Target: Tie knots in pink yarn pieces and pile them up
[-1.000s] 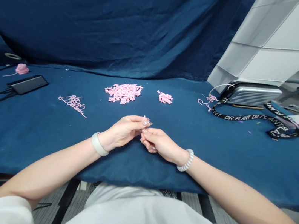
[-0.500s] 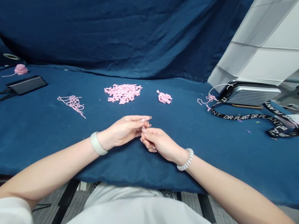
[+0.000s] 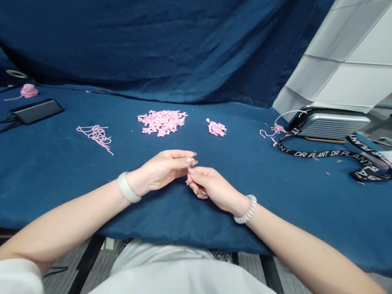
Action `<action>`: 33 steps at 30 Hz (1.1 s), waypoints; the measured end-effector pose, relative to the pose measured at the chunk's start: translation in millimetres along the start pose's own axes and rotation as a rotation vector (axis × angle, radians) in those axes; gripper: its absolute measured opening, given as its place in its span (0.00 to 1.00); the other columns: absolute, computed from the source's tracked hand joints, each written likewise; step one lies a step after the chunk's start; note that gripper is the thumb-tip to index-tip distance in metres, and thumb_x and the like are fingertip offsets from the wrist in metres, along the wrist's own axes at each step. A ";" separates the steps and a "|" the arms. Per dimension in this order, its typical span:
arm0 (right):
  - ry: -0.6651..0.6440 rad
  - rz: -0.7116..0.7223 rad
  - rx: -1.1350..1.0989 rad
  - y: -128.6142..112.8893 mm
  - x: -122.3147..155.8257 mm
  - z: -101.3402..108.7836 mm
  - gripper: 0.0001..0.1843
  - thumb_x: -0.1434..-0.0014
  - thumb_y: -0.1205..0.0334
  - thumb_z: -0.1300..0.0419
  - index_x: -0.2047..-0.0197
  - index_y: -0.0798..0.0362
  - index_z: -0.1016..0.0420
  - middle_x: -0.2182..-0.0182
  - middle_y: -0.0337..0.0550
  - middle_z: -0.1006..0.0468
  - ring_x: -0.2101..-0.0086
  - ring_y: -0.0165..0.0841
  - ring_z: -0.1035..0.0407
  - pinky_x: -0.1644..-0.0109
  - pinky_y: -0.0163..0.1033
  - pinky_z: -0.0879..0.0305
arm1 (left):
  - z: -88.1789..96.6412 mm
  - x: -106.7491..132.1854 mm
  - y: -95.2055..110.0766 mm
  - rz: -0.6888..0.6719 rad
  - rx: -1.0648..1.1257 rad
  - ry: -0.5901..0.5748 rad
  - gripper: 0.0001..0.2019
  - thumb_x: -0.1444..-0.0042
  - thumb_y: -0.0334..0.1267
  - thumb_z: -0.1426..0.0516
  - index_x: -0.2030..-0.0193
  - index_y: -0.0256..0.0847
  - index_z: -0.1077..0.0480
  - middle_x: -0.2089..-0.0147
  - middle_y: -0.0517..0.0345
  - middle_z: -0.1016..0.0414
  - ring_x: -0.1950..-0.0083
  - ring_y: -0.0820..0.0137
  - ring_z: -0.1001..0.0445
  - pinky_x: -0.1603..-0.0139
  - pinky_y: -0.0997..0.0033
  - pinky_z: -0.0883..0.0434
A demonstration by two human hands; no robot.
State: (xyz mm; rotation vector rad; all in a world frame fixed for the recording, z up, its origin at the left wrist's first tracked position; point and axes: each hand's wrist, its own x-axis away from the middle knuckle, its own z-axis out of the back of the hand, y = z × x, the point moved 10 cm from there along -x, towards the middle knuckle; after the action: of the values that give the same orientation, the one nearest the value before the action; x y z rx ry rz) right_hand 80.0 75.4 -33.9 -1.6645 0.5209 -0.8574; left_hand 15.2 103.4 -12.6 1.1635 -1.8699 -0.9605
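My left hand (image 3: 165, 169) and my right hand (image 3: 210, 185) meet above the front part of the table, fingertips almost touching. Both are closed in a pinch on a short bit of pale pink string (image 3: 190, 160), mostly hidden by the fingers. Beyond them lies a large pile of knotted pink string pieces (image 3: 162, 121), with a smaller pile of the same pieces (image 3: 216, 128) to its right. Loose lengths of pink string (image 3: 96, 136) lie in a tangle to the left of my hands.
A ball of pink yarn (image 3: 29, 91) and a black box with cables (image 3: 36, 111) are at the left. To the right, a black lettered lanyard (image 3: 307, 154) curves beside a silver ribbed case (image 3: 335, 126). Pink thread scraps (image 3: 277, 129) lie near it. A blue cloth covers the table (image 3: 46, 167).
Both hands stay nearly in place, still pinching the string. The right fingertips have shifted slightly against the left ones, and a bit more of the string shows at the left thumb.
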 end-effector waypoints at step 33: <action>-0.006 0.110 0.248 -15.9 3.5 -0.9 0.22 0.43 0.49 0.53 0.73 0.62 0.39 0.83 0.35 0.40 0.81 0.13 0.47 0.75 0.22 0.51 | -2.9 4.3 12.5 -0.111 0.037 0.023 0.08 0.53 0.34 0.37 0.70 0.35 0.33 0.72 0.59 0.27 0.69 0.72 0.26 0.64 0.70 0.29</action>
State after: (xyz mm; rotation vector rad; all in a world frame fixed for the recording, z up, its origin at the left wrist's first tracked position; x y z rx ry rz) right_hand 79.9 76.4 -17.7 -1.3989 0.4772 -0.8018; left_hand 11.4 102.7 0.3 1.3067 -1.8280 -0.9717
